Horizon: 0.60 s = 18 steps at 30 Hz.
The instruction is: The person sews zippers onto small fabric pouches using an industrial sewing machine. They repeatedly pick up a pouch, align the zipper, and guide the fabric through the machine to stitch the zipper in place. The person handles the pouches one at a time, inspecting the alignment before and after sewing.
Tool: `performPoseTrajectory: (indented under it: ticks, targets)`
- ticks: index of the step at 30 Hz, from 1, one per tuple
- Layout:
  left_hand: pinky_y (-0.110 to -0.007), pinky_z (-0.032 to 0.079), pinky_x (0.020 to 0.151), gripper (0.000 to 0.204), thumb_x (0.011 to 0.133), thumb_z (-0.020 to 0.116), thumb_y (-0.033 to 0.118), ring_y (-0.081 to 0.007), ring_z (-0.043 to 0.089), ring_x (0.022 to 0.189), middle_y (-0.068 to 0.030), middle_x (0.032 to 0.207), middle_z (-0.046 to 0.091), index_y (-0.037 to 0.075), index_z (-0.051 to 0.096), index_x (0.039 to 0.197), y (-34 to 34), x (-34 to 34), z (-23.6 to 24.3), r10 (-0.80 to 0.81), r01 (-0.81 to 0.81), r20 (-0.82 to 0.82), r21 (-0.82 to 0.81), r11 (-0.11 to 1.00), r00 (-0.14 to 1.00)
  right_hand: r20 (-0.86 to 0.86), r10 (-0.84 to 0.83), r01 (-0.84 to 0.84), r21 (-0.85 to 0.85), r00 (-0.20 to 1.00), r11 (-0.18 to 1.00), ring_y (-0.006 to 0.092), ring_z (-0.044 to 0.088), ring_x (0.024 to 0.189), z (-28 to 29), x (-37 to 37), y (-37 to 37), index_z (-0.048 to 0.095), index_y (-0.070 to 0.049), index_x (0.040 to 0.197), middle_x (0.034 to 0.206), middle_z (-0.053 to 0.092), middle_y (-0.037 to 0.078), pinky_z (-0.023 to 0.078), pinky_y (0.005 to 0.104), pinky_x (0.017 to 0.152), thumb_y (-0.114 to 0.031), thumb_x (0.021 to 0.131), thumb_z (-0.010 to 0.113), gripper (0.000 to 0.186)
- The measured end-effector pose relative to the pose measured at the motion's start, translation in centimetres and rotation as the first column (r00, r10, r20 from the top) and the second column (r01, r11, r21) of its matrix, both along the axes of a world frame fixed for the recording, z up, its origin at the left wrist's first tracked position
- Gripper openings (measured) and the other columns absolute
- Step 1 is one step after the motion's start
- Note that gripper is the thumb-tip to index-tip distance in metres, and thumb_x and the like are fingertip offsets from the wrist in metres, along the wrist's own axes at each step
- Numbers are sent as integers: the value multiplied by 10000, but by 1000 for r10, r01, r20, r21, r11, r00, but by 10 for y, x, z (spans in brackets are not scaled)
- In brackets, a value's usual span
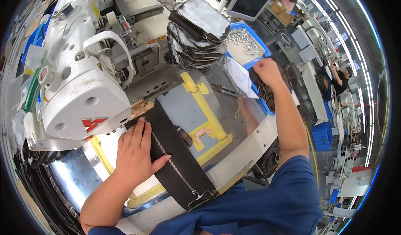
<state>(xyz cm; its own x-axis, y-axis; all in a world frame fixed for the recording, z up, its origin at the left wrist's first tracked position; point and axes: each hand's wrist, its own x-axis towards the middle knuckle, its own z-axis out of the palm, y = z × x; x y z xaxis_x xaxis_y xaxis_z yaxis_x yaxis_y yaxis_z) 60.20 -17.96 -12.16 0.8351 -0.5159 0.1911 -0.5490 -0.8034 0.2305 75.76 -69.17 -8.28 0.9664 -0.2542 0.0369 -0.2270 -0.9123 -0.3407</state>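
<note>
My left hand (134,153) lies with fingers stretched out on a black fabric strip (184,180) with a metal zipper, beside the white sewing machine head (79,97). The strip reaches to the machine's foot, over a plate (175,99) edged with yellow tape. At the right, my right hand (266,71) has its fingers curled at a blue tray (266,107) of dark pieces; what it grips is too hidden to make out. Tweezers (223,89), a cord and a white cloth (238,78) lie just left of that hand.
A tall stack of black-and-silver pieces (196,30) stands behind the plate, beside a blue tray of small metal parts (244,41) and a screen (250,1). Dark material (31,172) hangs at the left. Two people (340,81) are at other stations on the right and at the back.
</note>
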Motion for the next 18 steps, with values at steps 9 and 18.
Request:
performPoseTrajectory:
  ticks: [9, 18]
  targets:
    - [-521, 455, 1112, 922, 817, 817, 559, -441, 579, 1309, -273, 1484, 575, -79, 576, 1438, 4, 3, 4, -34, 35, 10, -62, 997, 999, -44, 488, -227, 847, 872, 481, 97, 675, 725, 33, -36, 215, 732, 11, 1044, 834, 722, 39, 552, 278, 646, -131, 1007, 714, 148]
    - [-475, 501, 1078, 671, 882, 773, 504, -358, 654, 1246, -210, 1336, 684, -31, 707, 1280, 7, -5, -1, -88, 95, 125, -51, 994, 988, 335, 847, -911, 151, 413, 384, 241, 730, 763, -32, -38, 293, 735, -54, 1085, 881, 719, 86, 603, 361, 692, -111, 910, 767, 187]
